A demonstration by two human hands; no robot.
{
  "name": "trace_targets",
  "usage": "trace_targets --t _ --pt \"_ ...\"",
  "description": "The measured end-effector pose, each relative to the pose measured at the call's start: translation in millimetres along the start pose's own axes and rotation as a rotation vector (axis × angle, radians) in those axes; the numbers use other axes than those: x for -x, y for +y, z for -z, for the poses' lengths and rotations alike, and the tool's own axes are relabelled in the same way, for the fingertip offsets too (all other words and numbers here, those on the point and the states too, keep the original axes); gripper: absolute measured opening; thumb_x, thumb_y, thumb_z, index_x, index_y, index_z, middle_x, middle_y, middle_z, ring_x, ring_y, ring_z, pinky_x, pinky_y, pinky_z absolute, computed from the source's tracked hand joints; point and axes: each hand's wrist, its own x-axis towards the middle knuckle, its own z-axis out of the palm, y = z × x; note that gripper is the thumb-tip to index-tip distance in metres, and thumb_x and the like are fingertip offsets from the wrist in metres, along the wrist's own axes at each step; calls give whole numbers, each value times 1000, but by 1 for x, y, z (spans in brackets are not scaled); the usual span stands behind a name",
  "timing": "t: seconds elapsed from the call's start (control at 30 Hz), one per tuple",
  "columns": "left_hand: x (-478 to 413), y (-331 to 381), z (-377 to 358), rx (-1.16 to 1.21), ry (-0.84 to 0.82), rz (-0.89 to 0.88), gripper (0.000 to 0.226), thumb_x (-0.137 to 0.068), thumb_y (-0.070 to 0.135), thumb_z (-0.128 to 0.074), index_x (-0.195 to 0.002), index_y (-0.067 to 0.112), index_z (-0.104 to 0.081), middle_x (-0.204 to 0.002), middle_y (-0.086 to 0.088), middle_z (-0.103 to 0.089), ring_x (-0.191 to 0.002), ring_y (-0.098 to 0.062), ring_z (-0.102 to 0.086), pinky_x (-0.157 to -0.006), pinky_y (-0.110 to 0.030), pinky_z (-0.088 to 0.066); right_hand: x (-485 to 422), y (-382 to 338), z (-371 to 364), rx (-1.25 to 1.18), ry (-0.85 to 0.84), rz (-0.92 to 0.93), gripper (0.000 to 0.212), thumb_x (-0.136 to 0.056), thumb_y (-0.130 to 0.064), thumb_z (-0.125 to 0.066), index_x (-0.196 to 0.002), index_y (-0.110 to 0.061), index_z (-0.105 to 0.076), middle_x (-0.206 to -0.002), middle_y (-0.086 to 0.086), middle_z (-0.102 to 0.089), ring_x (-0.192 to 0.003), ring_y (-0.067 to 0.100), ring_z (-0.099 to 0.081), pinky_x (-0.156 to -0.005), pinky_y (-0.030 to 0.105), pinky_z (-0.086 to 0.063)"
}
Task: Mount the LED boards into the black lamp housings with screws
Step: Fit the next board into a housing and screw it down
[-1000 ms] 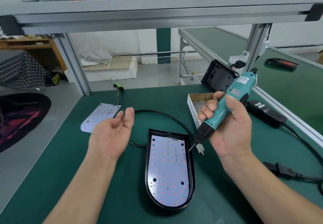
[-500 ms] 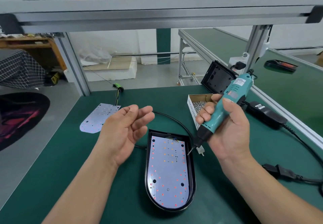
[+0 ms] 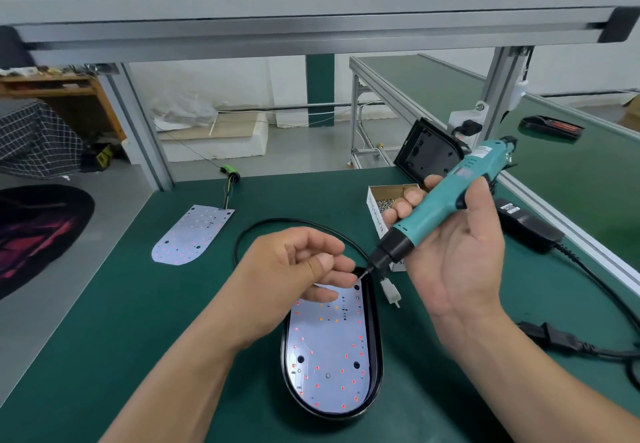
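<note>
My left hand (image 3: 298, 262), open before, now pinches at the bit of the teal electric screwdriver (image 3: 446, 200); my right hand (image 3: 450, 259) clamps it; loading a screw, probably.

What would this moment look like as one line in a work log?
right hand: grips electric screwdriver | left hand: pinching at its bit tip, screw unseen | LED board: lying in black lamp housing

Assembly workshop: green-matted workbench (image 3: 138, 304), aluminium frame (image 3: 311, 23), electric screwdriver (image 3: 446, 200).

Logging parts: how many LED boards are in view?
2. One white LED board sits in the black oval lamp housing; a second LED board lies loose on the green mat, left.
</note>
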Motion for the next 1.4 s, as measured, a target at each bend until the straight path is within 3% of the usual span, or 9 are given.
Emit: trace_targets --t 0.2,0.37,0.57,0.83,1.03,1.4 --pt "3 -2 -10 -13 -78 -30 19 -108 1 -53 -113 13 -66 -109 -5 -81 -104 -24 -79 -82 -32 -65 1 -12 -7 -35 18 78 40 -109 -50 -48 -114 -10 -51 -94 11 -55 -84 29 -56 -93 47 -53" --pt "3 -5 -15 -26 -86 -47 17 -100 15 -57 -109 23 -70 -108 -4 -81 -104 -23 -79 -84 -31 -64 4 -13 -11 -26 15 97 40 -110 -49 -45 -111 -10 -52 -94 11 -55 -84 28 -55 -94 47 -53" --pt "4 -5 -17 -86 -107 -49 29 -104 12 -56 -103 37 -71 -109 0 -81 -103 -20 -79 -88 -27 -61 5 -10 -9 0 17 99 40 -110 -49 -45 -111 -10 -53 -94 12 -54 -83 29 -54 -92 46 -53" --pt "5 -9 -17 -127 -100 -33 22 -107 4 -56 -113 21 -68 -106 0 -81 -100 -19 -79 -92 -31 -61 4 -8 -7 1 15 99 40 -110 -49 -45 -112 -10 -52 -94 12 -53 -83 28 -54 -91 45 -53" --pt "5 -10 -18 -148 -92 -36 22 -106 4 -56 -114 21 -67 -105 0 -82 -100 -19 -79 -93 -33 -61 6 -7 -10 25 13 114 39 -110 -49 -45 -112 -10 -52 -92 11 -54 -82 28 -54 -91 45 -53" --pt "6 -13 -21 -249 -38 -59 32 -102 8 -57 -126 26 -67 -105 7 -81 -99 -12 -79 -87 -20 -58 11 -2 -14 87 38 199 39 -110 -50 -42 -122 -13 -45 -92 9 -52 -83 25 -53 -92 45 -50"
